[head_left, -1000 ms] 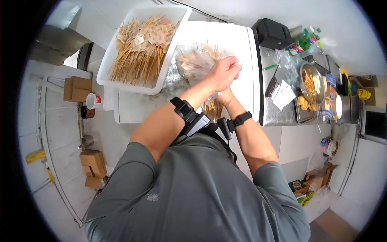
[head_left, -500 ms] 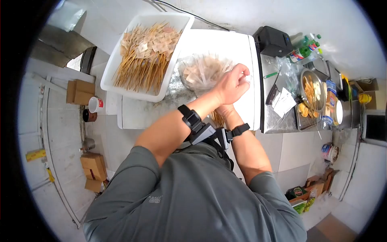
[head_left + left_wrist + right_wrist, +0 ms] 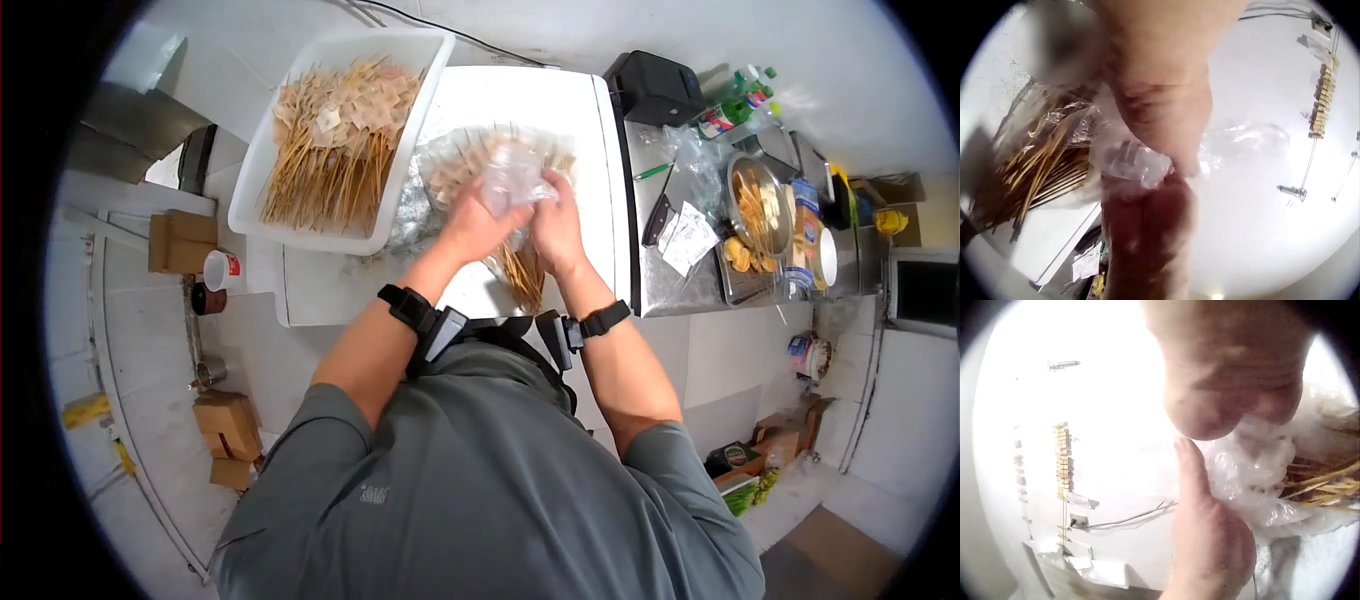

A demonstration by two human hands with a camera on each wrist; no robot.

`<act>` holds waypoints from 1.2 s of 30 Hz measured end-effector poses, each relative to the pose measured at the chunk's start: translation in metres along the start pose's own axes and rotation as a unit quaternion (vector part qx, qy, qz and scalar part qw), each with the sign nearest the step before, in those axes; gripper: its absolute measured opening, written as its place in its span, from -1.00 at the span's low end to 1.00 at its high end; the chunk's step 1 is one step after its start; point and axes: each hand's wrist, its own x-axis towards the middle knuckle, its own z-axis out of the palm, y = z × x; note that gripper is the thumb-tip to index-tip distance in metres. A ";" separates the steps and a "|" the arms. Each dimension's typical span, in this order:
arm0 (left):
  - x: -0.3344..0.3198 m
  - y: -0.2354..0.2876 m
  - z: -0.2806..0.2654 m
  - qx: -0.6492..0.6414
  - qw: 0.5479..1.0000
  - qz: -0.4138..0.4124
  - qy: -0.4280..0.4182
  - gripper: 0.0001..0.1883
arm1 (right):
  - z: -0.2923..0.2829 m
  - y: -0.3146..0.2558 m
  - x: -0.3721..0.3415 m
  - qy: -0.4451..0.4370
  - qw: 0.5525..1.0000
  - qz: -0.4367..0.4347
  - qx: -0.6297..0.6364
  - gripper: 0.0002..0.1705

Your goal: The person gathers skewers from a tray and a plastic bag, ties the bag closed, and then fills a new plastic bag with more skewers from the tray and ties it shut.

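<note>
A clear plastic bag (image 3: 515, 180) of skewers lies on the white tabletop, its gathered plastic bunched up between both hands. My left hand (image 3: 475, 222) grips this plastic from the left, and my right hand (image 3: 557, 225) pinches it from the right. In the left wrist view the thumb sides of the two hands come together at the crumpled plastic (image 3: 1138, 165). Bamboo sticks (image 3: 522, 275) point out toward my body below the hands. Pale, thin pieces of food (image 3: 450, 170) show through the bag's far part. The hands partly hide the bag's neck.
To the left stands a white tub (image 3: 375, 245) full of similar skewers. On the steel counter at right are a knife (image 3: 657, 220), paper slips (image 3: 690, 238), a metal bowl (image 3: 735, 175), bottles (image 3: 735, 115) and a black device (image 3: 655, 88).
My left hand, earlier crossed over the right one, has come back left. The hands now sit side by side, with the bunched plastic visible between them.
</note>
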 end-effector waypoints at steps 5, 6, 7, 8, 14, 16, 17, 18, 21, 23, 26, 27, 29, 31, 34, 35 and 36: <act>0.005 -0.015 -0.006 -0.061 0.994 0.006 0.095 -0.73 | -0.027 -0.016 0.003 -0.085 0.934 0.136 0.320 -0.70; 0.006 -0.011 -0.008 -0.005 0.990 0.075 0.120 -0.75 | -0.030 -0.017 0.000 -0.081 0.935 0.137 0.317 -0.70; 0.008 -0.007 -0.010 -0.019 0.983 0.103 0.150 -0.70 | -0.033 -0.020 0.000 -0.082 0.912 0.159 0.369 -0.71; 0.011 -0.001 -0.011 -0.025 0.983 0.106 0.151 -0.70 | -0.036 -0.023 0.001 -0.084 0.885 0.180 0.420 -0.70; 0.016 0.014 -0.016 -0.264 0.959 0.070 0.072 -0.72 | -0.030 -0.015 0.013 0.007 0.929 0.205 0.307 -0.65; 0.018 0.009 -0.020 -0.383 0.923 0.030 -0.005 -0.72 | -0.032 -0.016 0.021 0.014 0.941 0.194 0.277 -0.62; 0.016 0.007 -0.021 -0.384 0.923 0.030 -0.006 -0.72 | -0.037 -0.019 0.026 0.005 0.975 0.192 0.112 -0.63; 0.016 0.007 -0.026 -0.385 0.923 -0.012 -0.017 -0.68 | -0.043 -0.021 0.032 -0.005 0.981 0.184 -0.056 -0.61; 0.016 0.001 -0.036 -0.374 0.923 -0.079 -0.037 -0.60 | -0.077 -0.012 0.048 -0.094 0.976 0.101 -0.168 -0.72; 0.018 -0.005 -0.035 -0.350 0.933 -0.086 -0.010 -0.49 | -0.094 -0.028 0.047 -0.092 0.974 0.159 -0.131 -0.81; 0.019 -0.006 -0.030 -0.412 0.906 -0.085 0.044 -0.65 | -0.112 -0.047 0.036 -0.115 0.973 0.179 -0.093 -0.83; 0.022 -0.008 -0.027 -0.412 0.906 -0.084 0.043 -0.65 | -0.118 -0.050 0.035 -0.113 0.973 0.179 -0.093 -0.83; 0.026 -0.009 -0.021 -0.426 0.892 -0.114 0.103 -0.64 | -0.129 -0.053 0.031 -0.161 0.961 0.183 -0.134 -0.80; 0.027 -0.007 -0.026 -0.425 0.894 -0.107 0.092 -0.65 | -0.135 -0.053 0.026 -0.162 0.949 0.167 -0.213 -0.78; 0.034 -0.014 -0.025 -0.426 0.896 -0.094 0.086 -0.68 | -0.142 -0.054 0.016 -0.172 0.925 0.175 -0.291 -0.72; 0.035 -0.018 -0.024 -0.426 0.896 -0.090 0.091 -0.70 | -0.145 -0.049 0.015 -0.174 0.918 0.139 -0.329 -0.70; 0.034 -0.018 -0.026 -0.426 0.896 -0.092 0.088 -0.70 | -0.146 -0.047 0.012 -0.176 0.908 0.103 -0.365 -0.68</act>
